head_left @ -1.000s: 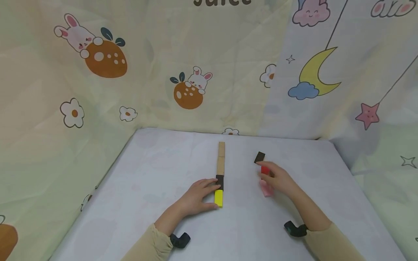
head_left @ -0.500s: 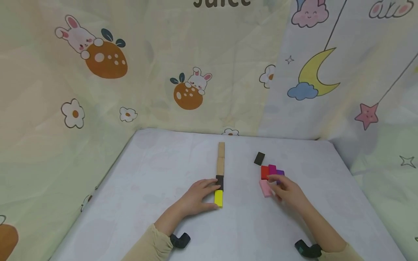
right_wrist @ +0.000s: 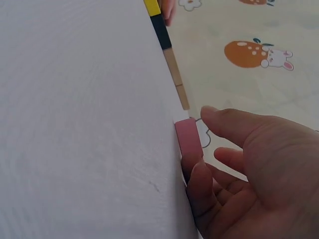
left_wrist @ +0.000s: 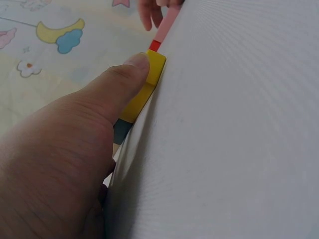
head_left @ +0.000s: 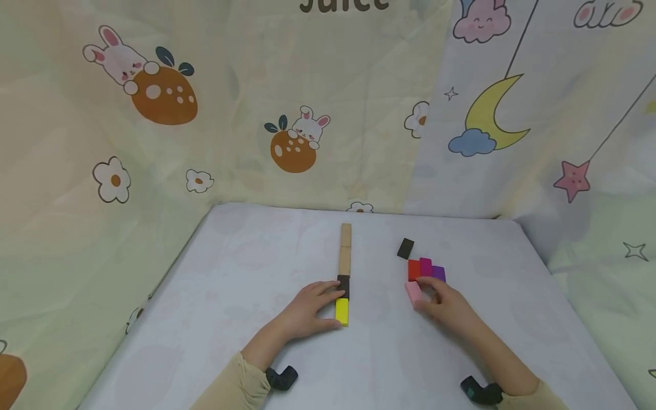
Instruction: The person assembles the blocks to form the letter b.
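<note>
In the head view, my left hand [head_left: 307, 310] lies beside a lengthwise row of blocks. Its fingertips touch the black block [head_left: 343, 286], and its thumb reaches the near end of the yellow block [head_left: 341, 312]; the left wrist view shows that thumb on the yellow block. Two plain wooden blocks [head_left: 345, 261] continue the row away from me. To the right, my right hand [head_left: 446, 304] is at a pink block [head_left: 413, 294], a finger at its far end. In the right wrist view, its thumb stands slightly off the pink block [right_wrist: 188, 137].
Beyond the pink block sit a red block [head_left: 414, 270], a magenta block [head_left: 425, 266] and a purple block [head_left: 438, 273], side by side. Another black block [head_left: 405, 248] lies tilted farther back. Printed cloth [head_left: 230, 114] rises behind the white table [head_left: 256, 239].
My right hand has drawn back toward me from beside the far black block and red block to the pink block, uncovering the magenta and purple blocks. The left hand stays put.
</note>
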A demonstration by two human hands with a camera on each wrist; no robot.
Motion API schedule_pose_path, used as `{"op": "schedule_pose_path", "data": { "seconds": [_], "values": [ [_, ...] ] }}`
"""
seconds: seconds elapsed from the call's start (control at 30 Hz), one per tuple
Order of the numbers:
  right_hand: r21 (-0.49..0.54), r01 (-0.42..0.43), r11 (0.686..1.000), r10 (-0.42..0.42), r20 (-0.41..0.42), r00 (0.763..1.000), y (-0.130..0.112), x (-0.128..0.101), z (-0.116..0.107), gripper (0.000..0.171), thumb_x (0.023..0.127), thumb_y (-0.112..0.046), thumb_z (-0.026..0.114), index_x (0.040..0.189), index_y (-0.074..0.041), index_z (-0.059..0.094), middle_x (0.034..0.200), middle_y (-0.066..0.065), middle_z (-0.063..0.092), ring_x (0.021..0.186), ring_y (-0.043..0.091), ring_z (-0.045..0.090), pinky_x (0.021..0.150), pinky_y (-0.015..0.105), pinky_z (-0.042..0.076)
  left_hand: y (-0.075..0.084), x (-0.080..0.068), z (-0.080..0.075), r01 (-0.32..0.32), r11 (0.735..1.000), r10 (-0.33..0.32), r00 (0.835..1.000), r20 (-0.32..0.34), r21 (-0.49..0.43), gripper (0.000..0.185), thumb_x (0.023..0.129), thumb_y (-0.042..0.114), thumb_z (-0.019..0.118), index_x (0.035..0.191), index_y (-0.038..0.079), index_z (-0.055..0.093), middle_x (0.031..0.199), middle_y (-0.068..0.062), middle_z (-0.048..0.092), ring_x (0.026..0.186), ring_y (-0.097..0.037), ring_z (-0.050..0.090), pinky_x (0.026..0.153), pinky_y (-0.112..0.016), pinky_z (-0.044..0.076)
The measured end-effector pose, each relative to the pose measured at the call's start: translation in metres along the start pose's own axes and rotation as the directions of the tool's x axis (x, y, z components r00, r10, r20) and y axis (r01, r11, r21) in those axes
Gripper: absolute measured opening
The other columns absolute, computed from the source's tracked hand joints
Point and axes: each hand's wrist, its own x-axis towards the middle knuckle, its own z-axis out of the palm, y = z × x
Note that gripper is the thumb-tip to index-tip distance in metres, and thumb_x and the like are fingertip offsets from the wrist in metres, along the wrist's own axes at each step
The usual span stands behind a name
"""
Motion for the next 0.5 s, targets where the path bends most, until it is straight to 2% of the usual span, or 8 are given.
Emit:
{"op": "schedule_pose_path", "data": {
  "seconds": [0.3,0.5],
  "values": [
    [-0.071,0.036,0.997,-0.037,-0.008,0.999,-0.0002,0.0009,0.0035,0.057,0.079,-0.038,0.07,0.13,-0.032,0.045,0.079,0.001,0.052,0.069,0.015,0.047,0.05,0.023,0.041,-0.0003,-0.0005,0.0004,0.009,1.0,-0.009,1.0,0.008,0.007,0.071,0.077,0.071,0.047,0.14,0.042,0.03,0.15,0.016,0.023,0.138,-0.018,0.025,0.112,-0.045,0.025],
    [-0.105,0.053,0.993,-0.056,-0.026,0.998,-0.0011,0.0027,0.0041,0.057,0.078,-0.039,0.07,0.129,-0.027,0.048,0.09,0.0,0.052,0.075,0.016,0.048,0.053,0.023,0.043,0.0001,-0.0003,0.0004,0.014,1.0,-0.014,1.0,0.008,0.004,0.071,0.077,0.07,0.049,0.139,0.042,0.03,0.15,0.015,0.023,0.138,-0.017,0.025,0.112,-0.045,0.024]
  ]
}}
